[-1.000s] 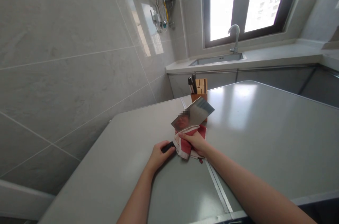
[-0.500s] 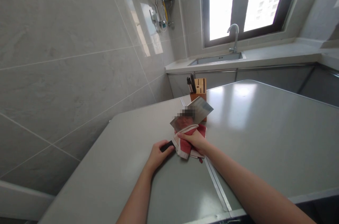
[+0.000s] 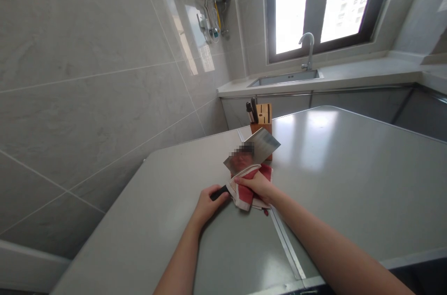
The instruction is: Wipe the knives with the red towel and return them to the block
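My left hand (image 3: 206, 203) is closed around the black handle of a steel cleaver (image 3: 252, 153), which it holds above the grey table (image 3: 349, 178) with the wide blade tilted up and to the right. My right hand (image 3: 257, 186) grips a red and white cloth (image 3: 246, 194) and presses it against the blade's lower edge near the handle. The cloth is bunched under my right palm and hangs down to the tabletop.
A wooden knife block (image 3: 261, 119) with black-handled knives stands on the table just behind the blade. A metal seam (image 3: 287, 248) runs across the tabletop toward me. Farther back are a counter with a sink (image 3: 284, 78) and tap (image 3: 309, 48) under a window. A tiled wall borders the left.
The cleaver and both hands have shifted very slightly to the left; the grips look the same.
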`<state>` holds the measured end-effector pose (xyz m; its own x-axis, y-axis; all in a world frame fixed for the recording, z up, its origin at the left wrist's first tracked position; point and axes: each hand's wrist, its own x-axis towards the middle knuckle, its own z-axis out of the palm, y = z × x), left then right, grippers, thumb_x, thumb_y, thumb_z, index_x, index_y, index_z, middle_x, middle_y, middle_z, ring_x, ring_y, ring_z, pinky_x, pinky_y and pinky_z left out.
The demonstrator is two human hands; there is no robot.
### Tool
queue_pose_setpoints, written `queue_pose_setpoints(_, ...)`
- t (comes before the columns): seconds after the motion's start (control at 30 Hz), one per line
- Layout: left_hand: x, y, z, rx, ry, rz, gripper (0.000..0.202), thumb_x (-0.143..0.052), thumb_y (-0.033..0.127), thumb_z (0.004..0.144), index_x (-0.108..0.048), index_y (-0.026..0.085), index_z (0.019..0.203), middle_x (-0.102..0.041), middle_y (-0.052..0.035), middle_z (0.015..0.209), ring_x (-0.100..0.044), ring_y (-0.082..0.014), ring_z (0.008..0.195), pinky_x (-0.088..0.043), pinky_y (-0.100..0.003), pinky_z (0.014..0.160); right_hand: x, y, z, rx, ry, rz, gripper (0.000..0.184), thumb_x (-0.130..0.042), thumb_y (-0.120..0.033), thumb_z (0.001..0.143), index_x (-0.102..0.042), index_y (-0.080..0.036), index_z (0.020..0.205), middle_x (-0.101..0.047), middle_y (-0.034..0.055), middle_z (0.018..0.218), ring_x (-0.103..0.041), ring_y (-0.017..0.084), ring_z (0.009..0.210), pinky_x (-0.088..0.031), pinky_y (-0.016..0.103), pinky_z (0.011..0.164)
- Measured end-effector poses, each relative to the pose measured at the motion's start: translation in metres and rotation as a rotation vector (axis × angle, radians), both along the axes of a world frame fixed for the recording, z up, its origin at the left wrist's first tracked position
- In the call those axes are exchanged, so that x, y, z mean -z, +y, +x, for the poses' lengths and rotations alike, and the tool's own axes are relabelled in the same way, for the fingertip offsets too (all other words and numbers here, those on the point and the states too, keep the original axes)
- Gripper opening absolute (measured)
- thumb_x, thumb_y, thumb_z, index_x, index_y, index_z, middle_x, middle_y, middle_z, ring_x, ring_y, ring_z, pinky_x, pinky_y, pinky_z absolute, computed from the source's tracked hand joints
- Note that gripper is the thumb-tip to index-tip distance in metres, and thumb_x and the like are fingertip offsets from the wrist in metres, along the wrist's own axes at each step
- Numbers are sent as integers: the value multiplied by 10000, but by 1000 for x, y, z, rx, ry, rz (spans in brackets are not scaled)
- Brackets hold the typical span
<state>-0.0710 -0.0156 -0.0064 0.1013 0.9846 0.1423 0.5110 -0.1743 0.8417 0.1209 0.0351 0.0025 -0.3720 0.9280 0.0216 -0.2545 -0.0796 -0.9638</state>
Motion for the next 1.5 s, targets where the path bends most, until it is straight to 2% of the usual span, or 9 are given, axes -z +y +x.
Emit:
queue_pose_setpoints(0.27, -1, 0, -1, -8, -16, -13, 324, -567, 442, 746, -615, 122, 731, -517, 20, 528, -417, -86, 476, -308, -198, 474, -2, 1, 4, 27, -106, -46, 399, -773, -353, 551, -634, -163, 873, -686, 72, 928, -621, 222, 893, -465, 375, 865)
queue_pose_setpoints(0.57, -1, 1, -2, -16, -40, -31, 338, -572, 461, 738, -608, 125, 739, -501, 37, 508, -415, -80, 451, -316, -202, 476, 5, 6, 9, -71, -100, -52, 376, -795, -313, 519, -629, -150, 815, -692, 61, 850, -634, 205, 812, -492, 353, 811)
queue_pose_setpoints(0.77, -1, 0, -1, -15, -49, -36, 347, -580, 469, 730, -602, 123, 723, -503, 28, 514, -415, -81, 458, -308, -198, 464, 6, 6, 7, 9, -113, -72, 409, -795, -318, 514, -623, -162, 851, -687, 61, 878, -628, 215, 839, -485, 376, 824)
queue_pose_setpoints(1.07, -1, -1, 0, -15, -51, -35, 344, -590, 467, 719, -603, 123, 721, -511, 28, 519, -413, -82, 467, -303, -197, 472, 7, 1, -2, 94, 9, -27, 416, -765, -330, 559, -612, -176, 914, -675, 56, 920, -617, 208, 875, -469, 364, 843)
queue_pose_setpoints(1.17, -1, 0, -1, -25, -47, -33, 341, -584, 465, 724, -602, 125, 735, -503, 30, 518, -408, -82, 464, -298, -196, 465, 4, 3, 3, -1, -2, -43, 374, -772, -324, 547, -626, -151, 846, -679, 51, 851, -620, 192, 821, -474, 348, 813)
queue_pose_setpoints(1.27, 0, 0, -2, -37, -41, -32, 347, -582, 472, 722, -603, 125, 728, -505, 25, 529, -415, -86, 474, -297, -195, 462, -1, 5, 14, -232, 1, -42, 377, -803, -270, 478, -646, -116, 784, -681, 51, 795, -621, 186, 765, -479, 339, 779)
queue_pose_setpoints(1.33, -1, 1, -2, -41, -32, -34, 349, -578, 473, 722, -604, 125, 719, -518, 18, 542, -424, -90, 483, -299, -196, 464, -3, 6, 20, -336, 0, -40, 362, -805, -248, 459, -657, -107, 758, -681, 48, 769, -621, 180, 731, -481, 326, 750)
queue_pose_setpoints(1.5, 0, 1, -2, -46, -6, -24, 340, -570, 467, 728, -612, 129, 716, -519, 19, 528, -424, -95, 482, -292, -201, 466, -2, 8, 27, -448, -19, -13, 288, -764, -236, 504, -666, -111, 745, -672, 37, 744, -616, 167, 707, -477, 304, 724)
